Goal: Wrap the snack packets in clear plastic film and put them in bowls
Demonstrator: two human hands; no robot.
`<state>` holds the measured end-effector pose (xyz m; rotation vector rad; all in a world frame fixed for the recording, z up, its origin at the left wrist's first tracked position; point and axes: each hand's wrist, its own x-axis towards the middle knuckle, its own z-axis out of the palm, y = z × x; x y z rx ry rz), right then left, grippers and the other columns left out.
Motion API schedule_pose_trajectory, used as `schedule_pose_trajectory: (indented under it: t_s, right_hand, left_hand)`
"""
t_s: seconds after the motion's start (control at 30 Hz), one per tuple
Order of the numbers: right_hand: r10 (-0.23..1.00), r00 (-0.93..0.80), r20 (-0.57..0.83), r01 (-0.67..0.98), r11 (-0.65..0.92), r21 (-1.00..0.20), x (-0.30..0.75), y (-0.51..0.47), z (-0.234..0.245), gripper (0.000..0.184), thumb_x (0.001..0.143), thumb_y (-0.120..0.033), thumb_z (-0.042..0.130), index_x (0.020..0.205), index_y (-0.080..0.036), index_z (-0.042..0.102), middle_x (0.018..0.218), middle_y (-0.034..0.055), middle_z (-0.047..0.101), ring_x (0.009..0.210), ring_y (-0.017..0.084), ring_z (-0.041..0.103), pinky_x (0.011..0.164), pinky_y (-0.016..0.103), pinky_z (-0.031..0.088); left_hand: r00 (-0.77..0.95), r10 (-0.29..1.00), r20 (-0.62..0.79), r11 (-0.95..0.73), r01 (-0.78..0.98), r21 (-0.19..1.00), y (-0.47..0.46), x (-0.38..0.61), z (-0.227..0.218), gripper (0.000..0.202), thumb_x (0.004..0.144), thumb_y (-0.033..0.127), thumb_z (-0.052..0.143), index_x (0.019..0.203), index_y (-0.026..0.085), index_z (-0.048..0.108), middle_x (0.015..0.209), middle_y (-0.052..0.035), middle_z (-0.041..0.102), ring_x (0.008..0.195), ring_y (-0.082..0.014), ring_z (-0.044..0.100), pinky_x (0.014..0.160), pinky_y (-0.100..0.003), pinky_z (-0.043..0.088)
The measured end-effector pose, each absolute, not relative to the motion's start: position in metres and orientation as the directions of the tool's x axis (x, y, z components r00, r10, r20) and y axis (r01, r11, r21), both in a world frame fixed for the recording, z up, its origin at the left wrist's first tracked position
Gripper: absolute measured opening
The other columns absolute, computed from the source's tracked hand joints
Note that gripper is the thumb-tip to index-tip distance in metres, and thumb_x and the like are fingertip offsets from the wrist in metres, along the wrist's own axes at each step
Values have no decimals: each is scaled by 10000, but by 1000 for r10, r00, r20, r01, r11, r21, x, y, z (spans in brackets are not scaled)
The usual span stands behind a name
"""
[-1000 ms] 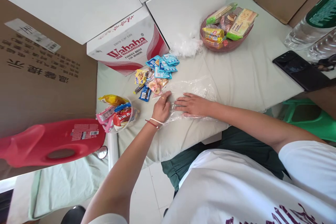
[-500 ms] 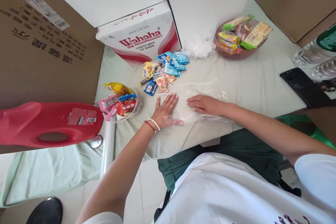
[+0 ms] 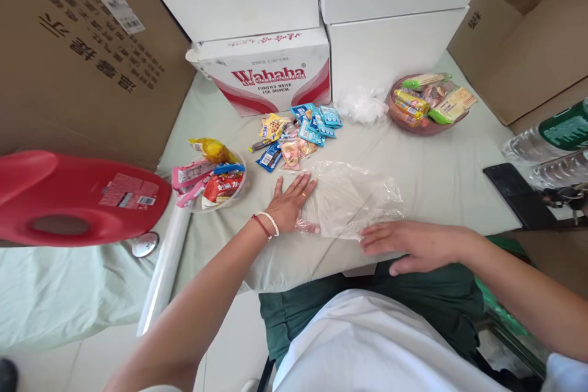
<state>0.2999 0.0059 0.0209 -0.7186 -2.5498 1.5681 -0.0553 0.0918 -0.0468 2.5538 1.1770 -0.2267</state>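
A clear plastic bag (image 3: 351,199) lies flat on the pale green tablecloth (image 3: 427,165). My left hand (image 3: 291,202) rests flat on the bag's left end, fingers spread; a ring and bead bracelets show. My right hand (image 3: 407,244) lies flat at the table's near edge, fingertips just touching the bag's near right corner. Just beyond my left hand sits a small heap of snack packets (image 3: 296,131), blue, yellow and pink.
A clear bowl of snacks (image 3: 215,180) stands left of my hand, a reddish basket of snacks (image 3: 429,104) at the back right. A Wahaha carton (image 3: 271,76), white boxes and brown cartons ring the table. A red jug (image 3: 78,196), a plastic roll (image 3: 163,272), a phone (image 3: 517,193) and bottles (image 3: 551,141) lie around.
My right hand has slid off the bag toward me and to the right, down to the table's near edge. My left hand stays flat on the bag. The camera has tilted up.
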Motion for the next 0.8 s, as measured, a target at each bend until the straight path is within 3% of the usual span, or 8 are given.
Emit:
schedule_pose_trajectory:
  t_s: [0.13,0.23,0.33,0.43,0.5,0.57,0.67,0.8]
  right_hand:
    - [339,-865,-369,461,252,-851,331,-20,44,520,858,-330,800,1372,-323,726,1363,98,728,1314,277,663,1118,428,531]
    - [332,-849,-410,494,230,-838,341,-11,66,419,932,-427,722,1340,-333,747,1268,83,768,1165,243,734,1007,361,580]
    - [654,-722,-226,558,357,-749,322,19,71,375,1046,-453,531,1318,-311,746,1206,69,772,1067,223,734,931,344,569]
    - [827,-562,9,734,504,-455,280,60,50,344,1057,-337,474,1194,-246,777,1055,97,753,996,252,683,830,352,523]
    - [762,-647,-16,734,616,-286,248,83,31,270,1020,-270,537,1074,-219,796,958,107,711,979,264,637,776,339,484]
    - [606,-793,-61,602,765,-228,221,94,14,208,997,-264,601,1009,-207,801,942,109,685,974,267,603,783,347,463]
    - [351,-936,-34,345,891,-296,197,80,-1,211,997,-335,652,1113,-231,794,1018,105,698,999,268,583,845,385,469]
    - [207,-977,53,170,901,-398,194,33,-16,310,1006,-398,656,1269,-260,744,1387,92,672,1283,291,557,1063,451,455]
  left_hand:
    - [634,722,-278,-587,773,240,91,-52,-45,1340,690,892,667,1698,208,109,1760,-244,19,1635,-450,66,1204,-776,-76]
    - [622,727,-289,-569,783,253,89,-49,-44,1354,668,885,693,1699,236,103,1763,-229,-32,1634,-459,39,1188,-792,-94]
    - [596,738,-315,-547,803,239,86,-45,-42,1370,662,865,719,1699,246,73,1760,-220,-76,1637,-455,10,1169,-819,-91]
    - [581,744,-329,-539,814,218,86,-43,-41,1368,672,841,735,1699,251,50,1758,-219,-88,1639,-448,1,1166,-827,-76]
    - [583,743,-330,-543,812,212,86,-43,-41,1366,679,839,730,1699,248,40,1758,-221,-90,1637,-453,-2,1163,-832,-68]
    - [592,735,-330,-550,806,219,87,-44,-41,1362,687,839,720,1699,237,36,1758,-225,-90,1636,-459,-5,1158,-838,-65]
    - [607,733,-307,-552,795,252,86,-44,-45,1339,705,798,734,1699,222,47,1758,-236,-74,1635,-461,10,1165,-826,-71]
    - [614,740,-274,-529,783,327,92,-48,-46,1322,706,721,773,1700,240,47,1763,-232,-41,1635,-457,40,1190,-793,-82]
